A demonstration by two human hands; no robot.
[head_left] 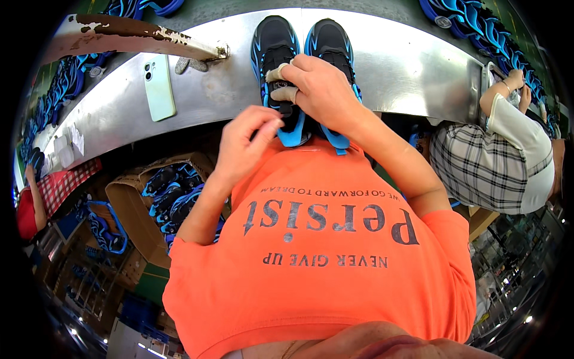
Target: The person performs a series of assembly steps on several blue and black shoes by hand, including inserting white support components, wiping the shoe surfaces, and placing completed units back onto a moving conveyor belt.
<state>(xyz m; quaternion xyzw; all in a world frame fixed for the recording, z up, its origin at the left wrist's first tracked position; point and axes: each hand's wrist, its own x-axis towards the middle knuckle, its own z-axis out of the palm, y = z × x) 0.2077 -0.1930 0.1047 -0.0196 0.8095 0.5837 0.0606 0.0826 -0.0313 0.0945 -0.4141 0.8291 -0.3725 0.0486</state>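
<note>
Step in hand, as I read it: working the closure of the left-hand shoe (275,37) at the throat and tongue. That shoe sits with its twin, the right-hand shoe (328,40), side by side at the near edge of the steel bench (406,72), straight in front of the person, toes pointing away, heels toward the orange shirt (323,287). Right hand (326,90) comes over the throat, two fingers in tan covers (284,94) bent down to either side of a small round detail; gap between them is narrow, can't tell whether they actually grip. Left hand (244,140) is half curled at the heel end, thumb and forefinger nearly together next to a black tab (286,110); can't tell if it's pinched, the contact is too small to see. My judgement: next move calls for a steady press on the tongue from one hand and a clean fingertip pinch from the other, without skewing the upper. Right-hand shoe looks untouched by the fingertips, though the right hand partly covers it. Looks: black upper, dark smooth toe, bright blue lines along the sides, a blue piece at each heel; both upright, level, no damage I can make out. Collar interior mostly hidden by the hands.
</note>
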